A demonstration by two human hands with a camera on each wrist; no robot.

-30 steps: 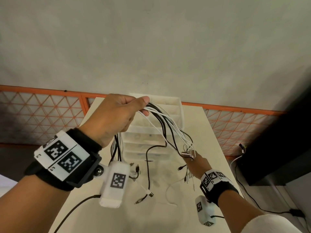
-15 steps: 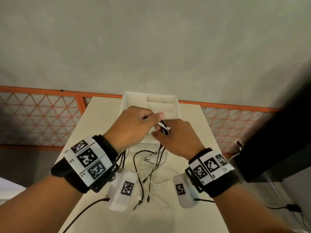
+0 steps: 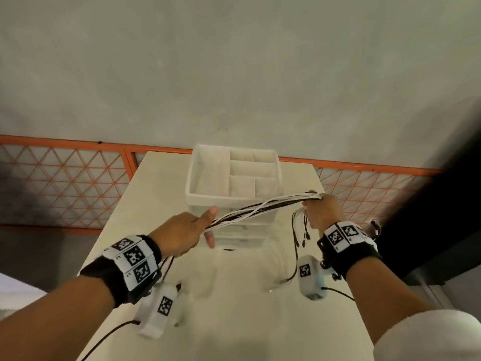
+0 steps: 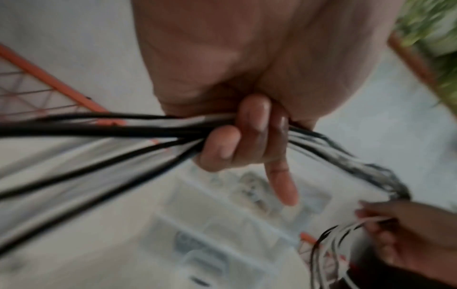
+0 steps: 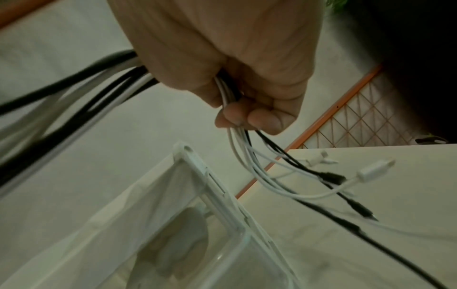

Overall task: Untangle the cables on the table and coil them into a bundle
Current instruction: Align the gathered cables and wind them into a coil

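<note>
A bunch of black and white cables point(image 3: 263, 207) stretches in the air between my two hands above the table. My left hand point(image 3: 182, 234) grips one end of the bunch point(image 4: 153, 129), fingers curled round it with one finger pointing down. At the right, my right hand point(image 3: 322, 212) grips the other end point(image 5: 231, 93). Below its fist, short cable ends with plugs point(image 5: 329, 176) hang loose. More ends dangle under the right hand point(image 3: 299, 230) in the head view.
A white plastic drawer organiser point(image 3: 234, 178) with an open divided top tray stands at the back of the cream table point(image 3: 234, 308). An orange lattice railing point(image 3: 65, 178) runs behind the table. A dark object point(image 3: 429, 217) stands at the right.
My hands were together at the middle of the cables half a second ago. The right hand has since slid out to the right, and the bunch now spans straight between both hands.
</note>
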